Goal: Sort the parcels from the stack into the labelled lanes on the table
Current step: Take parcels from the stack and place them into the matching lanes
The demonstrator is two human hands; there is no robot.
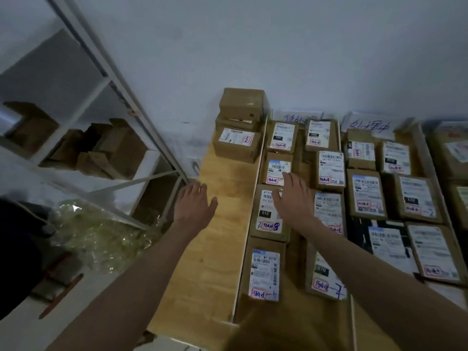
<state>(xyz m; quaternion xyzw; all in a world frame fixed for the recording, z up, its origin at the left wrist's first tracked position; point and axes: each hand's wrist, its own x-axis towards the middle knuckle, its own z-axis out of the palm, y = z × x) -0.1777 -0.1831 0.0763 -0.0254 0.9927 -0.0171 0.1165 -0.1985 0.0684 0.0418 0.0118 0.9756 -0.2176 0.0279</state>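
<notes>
Beyond both hands, at the worktop's (212,249) far left end, stands the parcel stack (239,125). Left hand (195,201), fingers spread and empty, is the nearer, stack straight ahead; right hand (293,198), likewise empty, hovers over the first lane's parcels (269,211).

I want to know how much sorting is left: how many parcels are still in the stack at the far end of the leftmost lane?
3 show: the bottom parcel with its label up, a middle parcel mostly covered, and the top parcel. More may hide behind them.
</notes>
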